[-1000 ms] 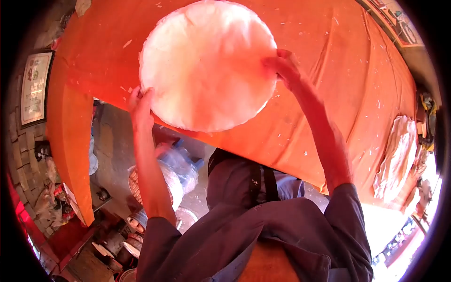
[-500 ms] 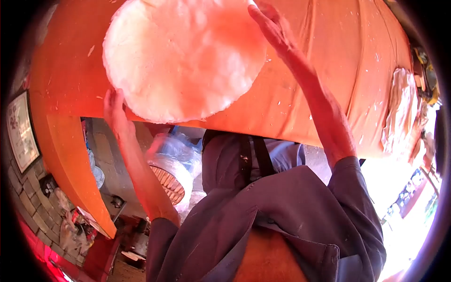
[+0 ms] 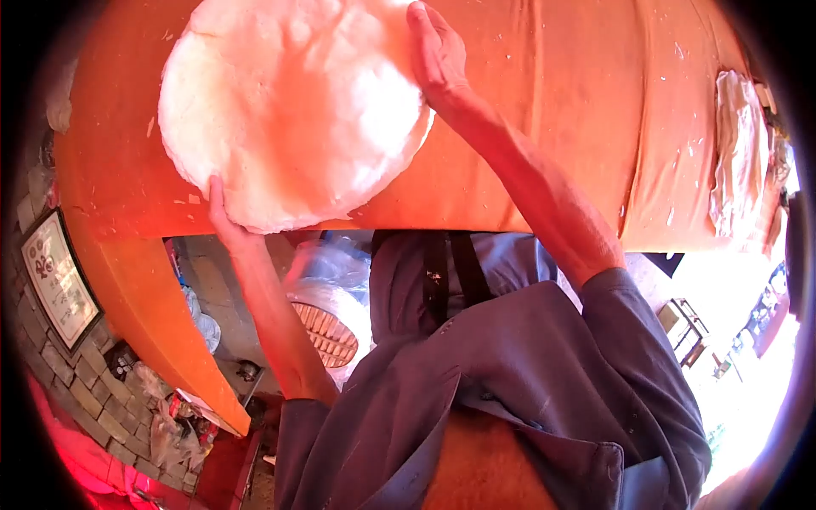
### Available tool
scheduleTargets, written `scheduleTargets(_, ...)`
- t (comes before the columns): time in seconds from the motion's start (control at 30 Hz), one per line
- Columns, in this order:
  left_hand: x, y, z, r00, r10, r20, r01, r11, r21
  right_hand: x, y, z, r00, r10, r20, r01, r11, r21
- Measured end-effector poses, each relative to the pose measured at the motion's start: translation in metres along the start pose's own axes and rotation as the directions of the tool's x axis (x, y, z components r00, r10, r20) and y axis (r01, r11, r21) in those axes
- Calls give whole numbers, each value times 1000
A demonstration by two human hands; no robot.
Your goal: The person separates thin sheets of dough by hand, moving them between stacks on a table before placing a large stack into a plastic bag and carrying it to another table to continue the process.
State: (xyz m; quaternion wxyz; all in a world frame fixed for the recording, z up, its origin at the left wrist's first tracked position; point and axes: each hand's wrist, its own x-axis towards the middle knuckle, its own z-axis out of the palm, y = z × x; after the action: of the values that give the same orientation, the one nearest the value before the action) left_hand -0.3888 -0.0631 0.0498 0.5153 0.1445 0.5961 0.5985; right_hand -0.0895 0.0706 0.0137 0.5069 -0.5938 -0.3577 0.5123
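Observation:
A stack of thin, round white sheets (image 3: 289, 110) is held over the orange cloth that covers the table (image 3: 552, 102). My left hand (image 3: 223, 219) grips the stack's near lower-left rim from underneath. My right hand (image 3: 435, 59) lies flat against the upper-right rim, fingers pointing away from me. The stack's far edge is cut off by the top of the frame. Whether its underside rests on the cloth cannot be told.
A crumpled pale pile (image 3: 738, 153) lies on the cloth at the far right. Below the table edge, a round basket wrapped in clear plastic (image 3: 327, 327) stands by my apron. A framed picture (image 3: 55, 280) leans on the brick floor at the left.
The round stack has shifted left, toward the table's left end. My right hand slid from the right rim up to the upper-right rim; my left hand stayed under the near rim.

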Motion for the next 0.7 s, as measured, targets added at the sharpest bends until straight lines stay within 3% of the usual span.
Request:
scheduleTargets(0.07, -5, 2, 6, 1000, 2, 6, -2, 1000, 20, -3, 1, -1, 1000, -14, -20, 14, 999, -36)
scheduleTargets(0.1, -1, 1, 4, 999, -22, 31, 22, 1000, 1, 0, 7, -2, 992, -97, -86, 89, 992, -93)
scheduleTargets(0.2, 4, -1, -18, 997, -74, 27, 74, 997, -2, 6, -1, -22, 995, 81, 57, -88, 986, 145)
scheduleTargets(0.27, 10, 4, -19, 997, -60, -54, 62, 997, 40, -2, -10, -27, 994, -26, 109, 28, 1000, -13)
scheduleTargets(0.3, 10, 7, -17, 994, 32, -104, -21, 995, 101, -4, -8, -23, 984, -52, 168, 65, 995, -74)
scheduleTargets(0.33, 14, 16, -18, 957, 245, -156, -179, 919, 351, 0, -4, -21, 971, -81, 224, 113, 985, -133)
scheduleTargets(0.37, 17, 26, -21, 879, 449, -158, -284, 762, 582, 8, 2, -24, 968, 12, 250, 32, 985, -170)
scheduleTargets(0.4, 14, 35, -25, 774, 623, -115, -321, 542, 777, 9, -17, -26, 957, -147, 249, 220, 929, -298)
scheduleTargets(0.43, -2, 64, 0, 751, 661, -1, -281, 321, 904, 2, -48, -29, 916, -299, 269, 390, 822, -416)
scheduleTargets(0.47, -7, 79, 21, 725, 655, 212, -381, 124, 916, -9, -70, -28, 846, -436, 307, 533, 669, -518)
scheduleTargets(0.5, -11, 87, 38, 684, 601, 414, -471, -71, 879, -22, -78, -21, 755, -488, 438, 654, 511, -558)
scheduleTargets(0.57, -6, 84, 74, 478, 412, 776, -583, -511, 631, -45, -91, 0, 526, -502, 687, 832, 138, -537)
scheduleTargets(0.6, 1, 74, 80, 537, 355, 765, -531, -562, 634, -53, -83, 6, 531, -359, 768, 842, 121, -525)
scheduleTargets(0.67, 36, 51, 50, 613, 295, 732, -541, -518, 662, -50, -36, 5, 469, -476, 744, 870, 107, -481)
scheduleTargets(0.7, 41, 47, 45, 608, 317, 728, -555, -487, 675, -50, -35, 2, 466, -482, 742, 876, 136, -462)
